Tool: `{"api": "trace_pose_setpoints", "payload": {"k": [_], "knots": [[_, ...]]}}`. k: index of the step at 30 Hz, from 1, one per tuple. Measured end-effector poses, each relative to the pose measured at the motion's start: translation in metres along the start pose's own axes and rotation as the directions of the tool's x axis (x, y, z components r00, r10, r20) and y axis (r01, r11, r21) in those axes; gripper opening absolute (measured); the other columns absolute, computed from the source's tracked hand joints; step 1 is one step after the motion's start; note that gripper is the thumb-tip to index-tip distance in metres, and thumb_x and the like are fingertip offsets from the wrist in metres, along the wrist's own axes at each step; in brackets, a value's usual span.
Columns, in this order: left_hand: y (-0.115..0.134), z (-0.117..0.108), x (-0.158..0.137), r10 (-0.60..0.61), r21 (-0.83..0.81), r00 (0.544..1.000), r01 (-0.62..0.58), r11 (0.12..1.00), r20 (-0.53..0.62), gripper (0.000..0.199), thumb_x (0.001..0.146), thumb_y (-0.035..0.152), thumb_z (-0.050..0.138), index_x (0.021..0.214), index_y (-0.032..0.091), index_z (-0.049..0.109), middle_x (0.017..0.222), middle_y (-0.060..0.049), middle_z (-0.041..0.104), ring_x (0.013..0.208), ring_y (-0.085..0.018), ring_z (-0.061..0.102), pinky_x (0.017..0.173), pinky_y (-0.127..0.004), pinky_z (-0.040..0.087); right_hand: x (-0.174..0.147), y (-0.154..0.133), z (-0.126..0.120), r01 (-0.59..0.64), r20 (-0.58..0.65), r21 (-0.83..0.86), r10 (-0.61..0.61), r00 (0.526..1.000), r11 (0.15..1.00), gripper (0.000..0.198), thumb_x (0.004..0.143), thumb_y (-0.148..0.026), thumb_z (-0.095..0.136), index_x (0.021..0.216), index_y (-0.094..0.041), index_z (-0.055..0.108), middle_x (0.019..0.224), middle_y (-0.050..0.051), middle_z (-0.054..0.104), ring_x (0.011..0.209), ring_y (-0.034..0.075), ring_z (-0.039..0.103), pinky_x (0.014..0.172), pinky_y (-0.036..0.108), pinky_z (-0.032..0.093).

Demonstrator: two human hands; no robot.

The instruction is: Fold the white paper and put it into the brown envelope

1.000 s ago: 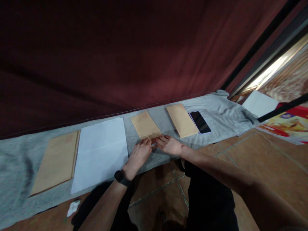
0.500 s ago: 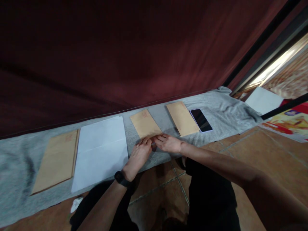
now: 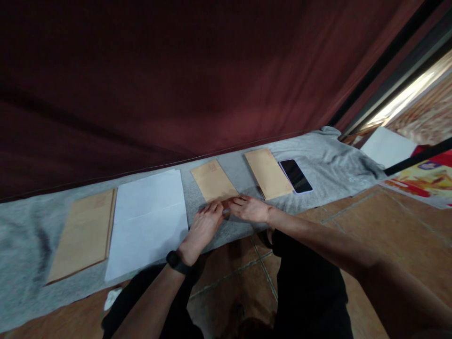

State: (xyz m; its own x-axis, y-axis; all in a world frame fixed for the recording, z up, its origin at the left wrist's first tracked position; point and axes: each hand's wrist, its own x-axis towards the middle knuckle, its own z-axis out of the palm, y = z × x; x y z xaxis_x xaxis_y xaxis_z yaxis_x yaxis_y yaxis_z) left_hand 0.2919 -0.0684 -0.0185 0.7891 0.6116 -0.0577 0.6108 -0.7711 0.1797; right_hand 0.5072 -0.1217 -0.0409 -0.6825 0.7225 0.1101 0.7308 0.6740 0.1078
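A brown paper envelope (image 3: 214, 180) lies on the grey cloth in front of me, its near end under my fingers. My left hand (image 3: 205, 223), with a black band on the wrist, has its fingers closed on the left side of that near end. Opposite it, my right hand (image 3: 248, 208) has curled fingers pinching the right side. Between the two hands the near edge looks darker and raised, like a flap; my fingers hide part of it.
White paper sheets (image 3: 150, 221) and a stack of brown envelopes (image 3: 83, 233) lie to the left. On the right are more envelopes (image 3: 269, 174) and a phone (image 3: 295, 176). The grey cloth (image 3: 314, 150) covers a narrow surface against a dark red curtain (image 3: 197, 84). Tiled floor (image 3: 236, 282) lies below.
My right hand has shifted very slightly to the right along the envelope's near end. My left hand stays almost where it was, and the other things have not moved.
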Motion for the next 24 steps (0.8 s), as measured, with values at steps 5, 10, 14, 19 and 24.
{"api": "trace_pose_setpoints", "payload": {"k": [5, 10, 14, 19, 24], "knots": [[-0.002, -0.001, -0.001, 0.036, -0.032, 0.999, -0.037, 0.999, -0.024, 0.030, 0.095, 0.014, 0.049, 0.123, 0.018, 0.056, 0.130, -0.013, 0.064, 0.121, -0.025, 0.060, 0.098, -0.039, 0.049, -0.009, 0.002, 0.003, 0.014, -0.034, 0.034, -0.013, 0.999, 0.999, 0.025, 0.101, -0.011, 0.046, 0.115, -0.014, 0.066, 0.129, 0.013, 0.065, 0.118, 0.023, 0.060, 0.096, 0.039, 0.052], [-0.007, 0.001, 0.000, 0.086, -0.059, 0.995, -0.089, 0.994, -0.058, 0.029, 0.100, 0.023, 0.046, 0.126, 0.022, 0.058, 0.131, -0.009, 0.062, 0.122, -0.022, 0.058, 0.104, -0.039, 0.046, -0.020, 0.002, 0.004, -0.186, -0.135, 0.346, 0.245, 0.960, 0.920, 0.028, 0.100, -0.016, 0.051, 0.125, -0.016, 0.063, 0.128, 0.011, 0.068, 0.113, 0.020, 0.066, 0.099, 0.037, 0.053], [-0.005, 0.005, 0.002, 0.101, -0.001, 0.990, -0.101, 0.995, -0.094, 0.041, 0.099, 0.021, 0.048, 0.139, 0.029, 0.054, 0.148, -0.009, 0.052, 0.134, -0.026, 0.048, 0.109, -0.045, 0.042, -0.011, -0.004, 0.008, -0.366, -0.135, 0.585, 0.532, 0.836, 0.724, 0.030, 0.100, -0.016, 0.050, 0.125, -0.020, 0.065, 0.126, 0.008, 0.070, 0.115, 0.018, 0.067, 0.100, 0.034, 0.054], [-0.006, 0.009, -0.002, 0.148, 0.010, 0.987, -0.148, 0.989, -0.063, 0.052, 0.094, 0.009, 0.048, 0.140, 0.032, 0.055, 0.152, -0.003, 0.052, 0.138, -0.027, 0.045, 0.109, -0.046, 0.042, 0.001, -0.023, 0.019, -0.452, -0.103, 0.614, 0.633, 0.767, 0.647, 0.036, 0.101, -0.017, 0.047, 0.134, -0.019, 0.062, 0.140, 0.010, 0.063, 0.128, 0.019, 0.060, 0.111, 0.037, 0.048], [-0.019, 0.015, -0.004, 0.156, -0.131, 0.979, -0.172, 0.976, -0.128, 0.036, 0.099, 0.016, 0.045, 0.126, 0.026, 0.066, 0.137, -0.005, 0.065, 0.128, -0.023, 0.057, 0.108, -0.043, 0.046, 0.001, -0.036, 0.015, -0.514, -0.097, 0.460, 0.617, 0.781, 0.724, 0.040, 0.103, -0.026, 0.044, 0.139, -0.014, 0.059, 0.146, 0.013, 0.057, 0.138, 0.022, 0.051, 0.121, 0.044, 0.034]]}}
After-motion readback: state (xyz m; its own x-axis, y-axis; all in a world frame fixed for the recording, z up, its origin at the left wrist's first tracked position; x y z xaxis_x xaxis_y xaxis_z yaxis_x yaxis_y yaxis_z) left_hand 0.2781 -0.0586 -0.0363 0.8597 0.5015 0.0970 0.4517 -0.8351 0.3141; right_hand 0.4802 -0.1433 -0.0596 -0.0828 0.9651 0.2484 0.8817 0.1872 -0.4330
